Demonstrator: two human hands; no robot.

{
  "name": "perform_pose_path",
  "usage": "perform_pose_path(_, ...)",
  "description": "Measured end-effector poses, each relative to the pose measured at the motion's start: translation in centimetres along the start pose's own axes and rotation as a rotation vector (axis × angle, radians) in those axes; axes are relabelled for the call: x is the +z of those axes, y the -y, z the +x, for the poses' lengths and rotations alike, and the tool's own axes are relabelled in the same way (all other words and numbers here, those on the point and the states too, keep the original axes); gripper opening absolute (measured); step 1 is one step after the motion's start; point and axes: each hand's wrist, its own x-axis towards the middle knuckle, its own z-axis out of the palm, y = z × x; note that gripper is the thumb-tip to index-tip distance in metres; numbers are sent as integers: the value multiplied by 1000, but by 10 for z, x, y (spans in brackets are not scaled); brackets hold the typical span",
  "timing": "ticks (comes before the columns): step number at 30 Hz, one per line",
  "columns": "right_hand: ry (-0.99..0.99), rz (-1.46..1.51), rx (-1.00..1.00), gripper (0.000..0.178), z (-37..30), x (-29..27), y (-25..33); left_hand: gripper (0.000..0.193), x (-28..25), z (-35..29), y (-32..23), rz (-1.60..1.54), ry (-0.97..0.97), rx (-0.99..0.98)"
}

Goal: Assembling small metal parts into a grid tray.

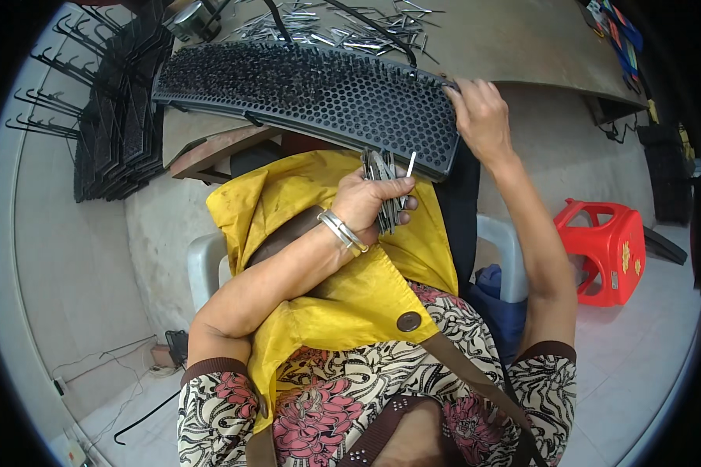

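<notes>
My left hand (370, 204) is closed around a bundle of thin metal strips (382, 167), held upright over my lap. One brighter strip (410, 167) sticks out by the thumb. In front of me lies a long dark tray (397, 101) with rows of round holes. Its left part is packed with small dark upright pieces (234, 74); open holes show on the right. At the tray's far right corner is my right hand (483, 117), its fingers pinched together. Whatever is between those fingertips is too small or hidden to make out.
Loose metal strips (343, 31) lie heaped on the table (514, 47) behind the tray, beside a metal can (195, 22). Stacked dark racks with hooks (121, 117) stand at the left. A red plastic stool (619, 253) is on the right. A yellow apron (327, 311) covers my lap.
</notes>
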Motion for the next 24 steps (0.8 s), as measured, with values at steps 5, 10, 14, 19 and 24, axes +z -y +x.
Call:
perform_pose_path(5, 404, 988, 743, 13, -16, -40, 60, 15, 4, 0, -5, 55, 46, 30)
perform_pose_path(10, 338, 1111, 860, 7, -20, -40, 57, 11, 11, 3, -12, 87, 126, 34)
perform_pose_path(14, -18, 793, 721, 9, -3, -27, 26, 10, 5, 7, -13, 40, 56, 15)
perform_pose_path(19, -175, 493, 602, 12, 4, 5, -12, 14, -2, 10, -8, 24, 35, -6)
perform_pose_path(24, -245, 386, 310, 11, 7, 16, -6, 16, -6, 8, -5, 34, -34, 38)
